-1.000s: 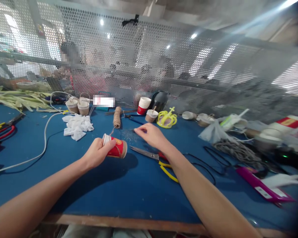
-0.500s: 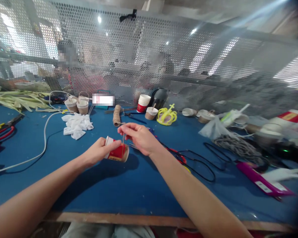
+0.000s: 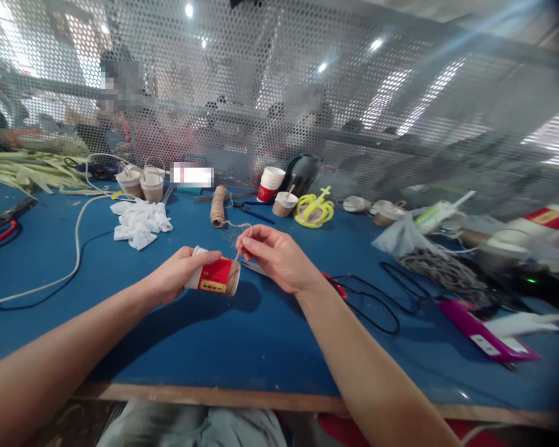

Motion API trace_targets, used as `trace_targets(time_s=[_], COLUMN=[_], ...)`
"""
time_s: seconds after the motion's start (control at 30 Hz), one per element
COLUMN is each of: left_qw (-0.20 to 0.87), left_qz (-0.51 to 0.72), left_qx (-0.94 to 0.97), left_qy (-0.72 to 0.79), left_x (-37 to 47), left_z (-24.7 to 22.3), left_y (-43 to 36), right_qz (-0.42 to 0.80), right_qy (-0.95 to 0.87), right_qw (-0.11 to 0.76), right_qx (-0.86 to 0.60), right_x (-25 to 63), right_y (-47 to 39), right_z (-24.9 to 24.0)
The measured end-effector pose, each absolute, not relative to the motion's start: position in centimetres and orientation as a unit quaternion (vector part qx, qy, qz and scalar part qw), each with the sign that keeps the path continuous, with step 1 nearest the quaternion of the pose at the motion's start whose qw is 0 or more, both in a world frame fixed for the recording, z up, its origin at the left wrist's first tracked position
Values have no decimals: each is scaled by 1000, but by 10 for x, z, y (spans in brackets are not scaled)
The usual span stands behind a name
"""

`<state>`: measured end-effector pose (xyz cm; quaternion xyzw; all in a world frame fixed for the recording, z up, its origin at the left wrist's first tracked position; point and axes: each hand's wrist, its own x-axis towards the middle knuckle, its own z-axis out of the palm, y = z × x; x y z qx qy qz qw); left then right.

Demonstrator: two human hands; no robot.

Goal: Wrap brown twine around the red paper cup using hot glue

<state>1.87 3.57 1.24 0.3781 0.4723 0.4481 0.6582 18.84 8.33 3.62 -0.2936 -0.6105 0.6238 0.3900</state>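
My left hand [image 3: 179, 273] is closed around a red and white paper cup [image 3: 215, 275], which lies tipped on its side above the table. Brown twine [image 3: 234, 277] is wrapped about the cup's right end. Pinched in the fingers of my right hand [image 3: 272, 254] is the strand of twine [image 3: 237, 253] that runs up from the cup. Behind the hands, the twine roll [image 3: 218, 207] lies on the table, and a loose strand leads from it toward my right fingers. A metal tool, partly hidden, lies beneath my right hand.
Crumpled white cloth [image 3: 142, 222] and a white cable [image 3: 78, 248] are on the left. Toward the back stand stacked paper cups [image 3: 271, 184], a twine-wrapped cup [image 3: 285, 203] and a yellow crown-shaped piece [image 3: 313, 210]. Black cord [image 3: 377, 316] and a purple glue gun [image 3: 479, 332] lie right.
My right hand has moved slightly right and down with the strand, now close to the cup's wrapped end. In my left hand the cup has turned, showing more of its printed label.
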Motion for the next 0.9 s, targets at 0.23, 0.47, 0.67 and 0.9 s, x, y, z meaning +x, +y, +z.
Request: trace_targets(time_s=[0.23,0.47,0.67,0.9], left_qw=[653,646,640,621], left_qz=[446,443,447,463], left_qx=[384,402,419,451], left_qy=[477,474,464,445], left_x=[21,21,22,21], left_z=[16,15,15,13], left_y=[33,30,29,27], right_qz=[549,506,504,520], right_qy=[-661,-688,-689,-676], right_qw=[392,371,363,358], right_qx=[-328,-364,-373,-379], right_x=[190,189,187,186], right_y=[84,83,82,82], right_z=[34,32,31,27])
